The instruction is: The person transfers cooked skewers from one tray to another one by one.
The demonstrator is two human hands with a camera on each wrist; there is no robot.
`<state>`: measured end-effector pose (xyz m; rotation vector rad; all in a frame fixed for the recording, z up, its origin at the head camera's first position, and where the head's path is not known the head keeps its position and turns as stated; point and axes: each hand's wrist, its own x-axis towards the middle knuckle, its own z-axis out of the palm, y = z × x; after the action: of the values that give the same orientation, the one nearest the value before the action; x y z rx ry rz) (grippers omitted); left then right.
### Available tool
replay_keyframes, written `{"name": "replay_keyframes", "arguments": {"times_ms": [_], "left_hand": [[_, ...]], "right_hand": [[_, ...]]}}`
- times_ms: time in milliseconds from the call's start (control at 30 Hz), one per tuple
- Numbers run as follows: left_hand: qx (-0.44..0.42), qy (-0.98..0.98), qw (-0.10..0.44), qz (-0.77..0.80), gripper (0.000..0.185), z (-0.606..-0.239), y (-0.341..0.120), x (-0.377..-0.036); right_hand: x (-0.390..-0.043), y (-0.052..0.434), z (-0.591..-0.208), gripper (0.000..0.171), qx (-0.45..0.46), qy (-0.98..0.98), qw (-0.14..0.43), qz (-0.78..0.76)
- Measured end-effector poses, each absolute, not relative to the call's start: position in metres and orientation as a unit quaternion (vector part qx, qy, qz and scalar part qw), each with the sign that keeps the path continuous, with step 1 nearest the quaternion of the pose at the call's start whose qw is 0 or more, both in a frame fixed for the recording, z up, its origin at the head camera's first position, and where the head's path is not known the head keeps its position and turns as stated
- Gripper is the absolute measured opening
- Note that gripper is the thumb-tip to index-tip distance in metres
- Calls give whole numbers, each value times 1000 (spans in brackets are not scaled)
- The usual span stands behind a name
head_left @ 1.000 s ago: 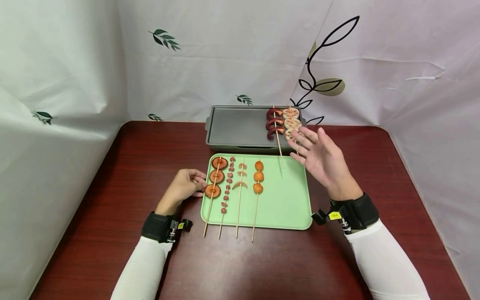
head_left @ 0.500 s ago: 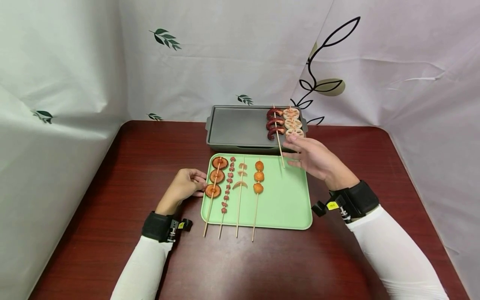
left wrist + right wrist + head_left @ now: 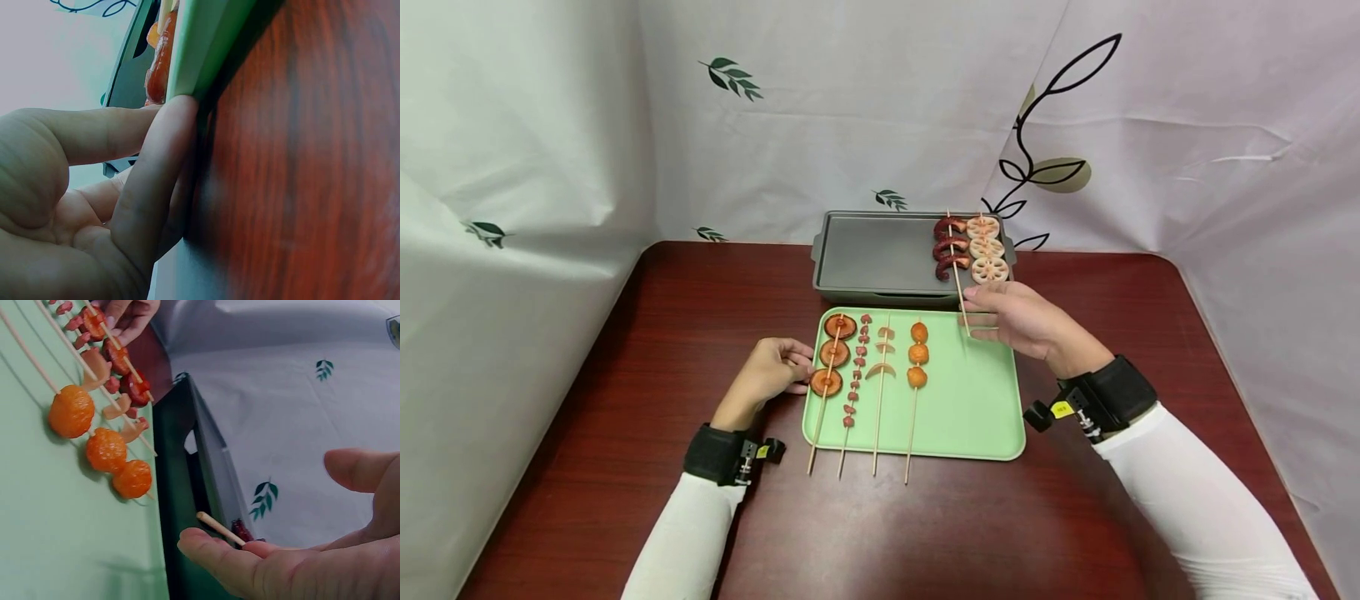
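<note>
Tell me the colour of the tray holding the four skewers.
Light green tray, clearest in the head view.

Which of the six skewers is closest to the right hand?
The lotus-root skewer on the grey grill pan, rightmost of all; the right hand covers its stick's end. The red skewer lies just left.
</note>
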<state>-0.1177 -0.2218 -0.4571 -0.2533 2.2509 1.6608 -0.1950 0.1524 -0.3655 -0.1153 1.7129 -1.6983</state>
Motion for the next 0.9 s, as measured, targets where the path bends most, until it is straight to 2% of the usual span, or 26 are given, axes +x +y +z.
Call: {"name": "replay_keyframes", "arguments": {"times_ms": [133,367,900], "left_hand": [[-90,788,168,586,25,-458,-222,-118],[-88,787,164,588,25,-458,-223,-116],[-86,790,160,586,26,-456,-221,-116]], "right_hand": [[-197,151,-370,60,-58,681,362,-634],[-203,147,-371,63,-66,684,367,-627],[-214,148,-380,51,-42,677,342,-650]]}}
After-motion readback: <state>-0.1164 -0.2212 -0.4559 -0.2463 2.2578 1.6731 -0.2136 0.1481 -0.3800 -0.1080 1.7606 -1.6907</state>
